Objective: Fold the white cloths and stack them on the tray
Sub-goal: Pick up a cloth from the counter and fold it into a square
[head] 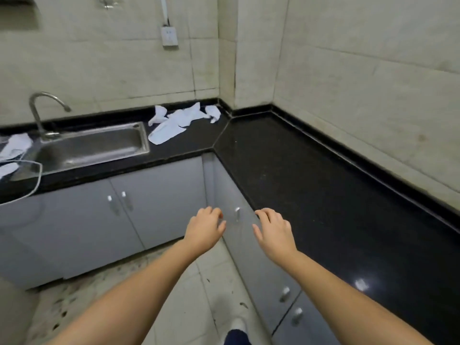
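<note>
White cloths [181, 120] lie crumpled (unfolded) on the counter [286, 170].

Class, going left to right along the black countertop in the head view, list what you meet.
White cloths at the left edge → curved metal tap → stainless steel sink → crumpled white cloths in the corner.

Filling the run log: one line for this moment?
left hand empty | right hand empty | cloths unfolded on counter | tray by sink
</note>
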`<state>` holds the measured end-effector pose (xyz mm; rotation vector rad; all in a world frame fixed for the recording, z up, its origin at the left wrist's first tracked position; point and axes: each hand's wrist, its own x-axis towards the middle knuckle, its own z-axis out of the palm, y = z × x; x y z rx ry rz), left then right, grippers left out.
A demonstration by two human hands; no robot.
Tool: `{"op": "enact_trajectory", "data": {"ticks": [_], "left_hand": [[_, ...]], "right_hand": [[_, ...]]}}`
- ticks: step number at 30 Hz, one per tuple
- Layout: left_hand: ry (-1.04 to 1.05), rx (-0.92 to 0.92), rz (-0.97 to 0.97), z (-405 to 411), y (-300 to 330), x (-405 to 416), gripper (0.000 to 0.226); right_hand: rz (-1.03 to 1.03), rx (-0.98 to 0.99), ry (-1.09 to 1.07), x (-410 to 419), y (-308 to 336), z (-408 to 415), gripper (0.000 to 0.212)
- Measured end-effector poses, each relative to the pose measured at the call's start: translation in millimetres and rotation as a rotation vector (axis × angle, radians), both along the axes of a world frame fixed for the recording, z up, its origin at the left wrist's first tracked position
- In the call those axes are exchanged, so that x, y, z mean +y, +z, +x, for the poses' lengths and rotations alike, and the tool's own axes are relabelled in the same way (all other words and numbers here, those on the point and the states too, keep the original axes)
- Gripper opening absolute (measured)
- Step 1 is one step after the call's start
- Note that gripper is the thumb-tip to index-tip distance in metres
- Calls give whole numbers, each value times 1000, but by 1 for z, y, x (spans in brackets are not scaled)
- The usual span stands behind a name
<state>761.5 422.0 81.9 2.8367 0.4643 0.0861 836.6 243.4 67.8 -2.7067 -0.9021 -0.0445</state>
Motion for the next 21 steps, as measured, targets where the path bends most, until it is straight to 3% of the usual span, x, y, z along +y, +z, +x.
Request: {"op": "enact_trajectory", "data": {"ticks": [6,16,21], "left_hand": [[58,134,-7,86,-16,90,34],[234,128,-76,189,-21,257,32],[219,138,-50,251,-38,353,27]], "right_hand": [[-81,63,73,99,-15,96,45],[-150,81,264,282,-19,230,42],[-176,91,260,380,-36,299,41]]}}
